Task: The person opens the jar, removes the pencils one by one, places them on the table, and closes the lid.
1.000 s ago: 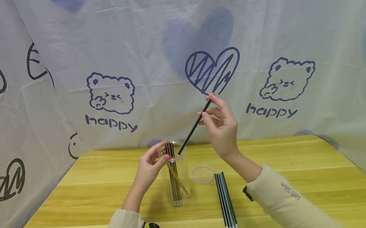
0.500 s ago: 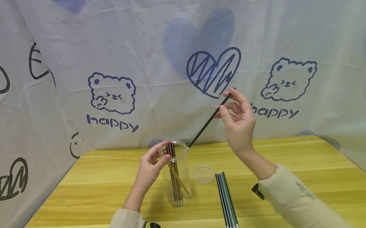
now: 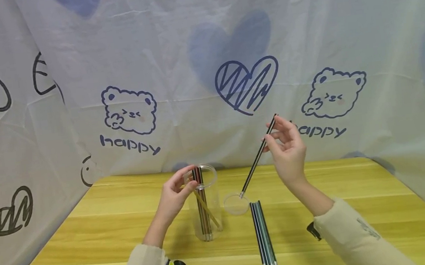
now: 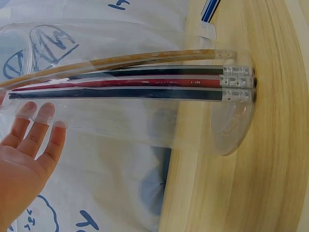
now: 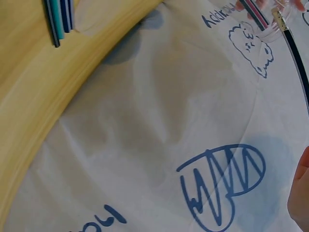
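My left hand (image 3: pixel 172 196) grips the upper part of a clear plastic jar (image 3: pixel 214 202) that stands upright on the table. Inside lean several pencils, eraser ends down; the left wrist view shows a yellow pencil (image 4: pixel 120 62), a red pencil (image 4: pixel 164 83) and dark ones beside it. To the right of the jar, my right hand (image 3: pixel 290 154) pinches a black pencil (image 3: pixel 258 158) near its upper end. That pencil slants down to the left, its metal-and-eraser end lowest, overlapping the round clear lid (image 3: pixel 237 210) in the head view.
A bundle of dark and teal pencils (image 3: pixel 264 238) lies on the wooden table (image 3: pixel 90 234), right of the jar and in front of the lid. A white cloth (image 3: pixel 173 67) printed with hearts and bears hangs behind the table.
The black pencil in my right hand has come out of the jar's mouth, moved right, then dropped lower and turned steeper. My left hand and the jar have stayed in place.
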`<state>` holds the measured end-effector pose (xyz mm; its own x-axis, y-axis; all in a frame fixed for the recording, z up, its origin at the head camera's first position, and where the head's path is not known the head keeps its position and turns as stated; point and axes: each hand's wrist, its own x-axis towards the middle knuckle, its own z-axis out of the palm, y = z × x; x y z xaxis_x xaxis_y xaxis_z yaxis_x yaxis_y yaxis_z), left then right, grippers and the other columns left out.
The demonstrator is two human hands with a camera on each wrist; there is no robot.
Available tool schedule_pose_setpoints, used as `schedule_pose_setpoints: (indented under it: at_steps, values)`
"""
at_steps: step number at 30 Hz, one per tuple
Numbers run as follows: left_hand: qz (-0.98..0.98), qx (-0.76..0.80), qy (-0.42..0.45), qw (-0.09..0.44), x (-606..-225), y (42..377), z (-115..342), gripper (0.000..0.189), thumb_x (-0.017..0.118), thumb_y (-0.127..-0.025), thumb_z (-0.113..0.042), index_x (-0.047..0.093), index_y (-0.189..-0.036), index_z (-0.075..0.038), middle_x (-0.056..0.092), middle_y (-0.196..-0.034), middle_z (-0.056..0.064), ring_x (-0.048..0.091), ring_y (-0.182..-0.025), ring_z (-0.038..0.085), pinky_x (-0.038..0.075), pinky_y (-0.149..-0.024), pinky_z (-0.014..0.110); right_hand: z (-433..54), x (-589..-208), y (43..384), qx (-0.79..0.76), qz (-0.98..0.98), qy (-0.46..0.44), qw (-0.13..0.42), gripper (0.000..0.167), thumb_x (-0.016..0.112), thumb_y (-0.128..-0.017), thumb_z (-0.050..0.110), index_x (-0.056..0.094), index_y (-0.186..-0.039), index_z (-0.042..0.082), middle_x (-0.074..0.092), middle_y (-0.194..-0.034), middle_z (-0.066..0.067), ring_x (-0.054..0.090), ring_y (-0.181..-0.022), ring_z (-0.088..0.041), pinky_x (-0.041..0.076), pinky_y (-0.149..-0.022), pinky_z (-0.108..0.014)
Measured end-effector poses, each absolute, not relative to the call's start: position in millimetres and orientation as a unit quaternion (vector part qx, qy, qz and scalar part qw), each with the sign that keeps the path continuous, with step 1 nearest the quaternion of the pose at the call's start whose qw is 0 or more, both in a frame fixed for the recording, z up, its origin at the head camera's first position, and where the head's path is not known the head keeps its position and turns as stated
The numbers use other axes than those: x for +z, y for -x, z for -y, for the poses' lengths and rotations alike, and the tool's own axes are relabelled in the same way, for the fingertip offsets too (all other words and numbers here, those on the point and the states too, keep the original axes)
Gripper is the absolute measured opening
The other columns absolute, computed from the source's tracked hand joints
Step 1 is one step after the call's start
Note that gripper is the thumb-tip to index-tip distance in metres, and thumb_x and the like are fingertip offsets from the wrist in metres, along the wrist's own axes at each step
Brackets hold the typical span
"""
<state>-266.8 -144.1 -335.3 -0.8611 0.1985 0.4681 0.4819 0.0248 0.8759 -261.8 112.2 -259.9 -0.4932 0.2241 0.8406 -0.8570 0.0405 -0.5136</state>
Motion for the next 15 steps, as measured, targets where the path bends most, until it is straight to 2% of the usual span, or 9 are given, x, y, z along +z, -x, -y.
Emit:
schedule_pose_setpoints:
  at_steps: [6, 15]
  values:
    - [0.706, -0.659, 0.236, 0.107, -335.4, 266.0, 143.9, 0.040, 0.056, -0.087, -0.006, 0.047, -0.126, -0.001, 0.049, -0.123, 0.021, 0.051, -0.108, 0.031, 0.045, -0.085, 0.030, -119.2, -270.1, 261.4, 0.617, 0.625, -0.253, 0.405, 0.029, 0.053, -0.081, -0.013, 0.051, -0.110, -0.013, 0.059, -0.097, -0.002, 0.055, -0.072, -0.010, 0.048, -0.054, -0.017]
    - [0.707, -0.656, 0.240, 0.109, -335.2, 265.5, 144.3, 0.041, 0.057, -0.087, -0.008, 0.047, -0.127, -0.002, 0.049, -0.125, 0.020, 0.051, -0.108, 0.031, 0.045, -0.085, 0.031, -125.6, -284.9, 262.1, 0.638, 0.654, -0.222, 0.340, 0.028, 0.054, -0.080, -0.015, 0.055, -0.108, -0.011, 0.061, -0.093, 0.004, 0.055, -0.068, -0.009, 0.049, -0.052, -0.019]
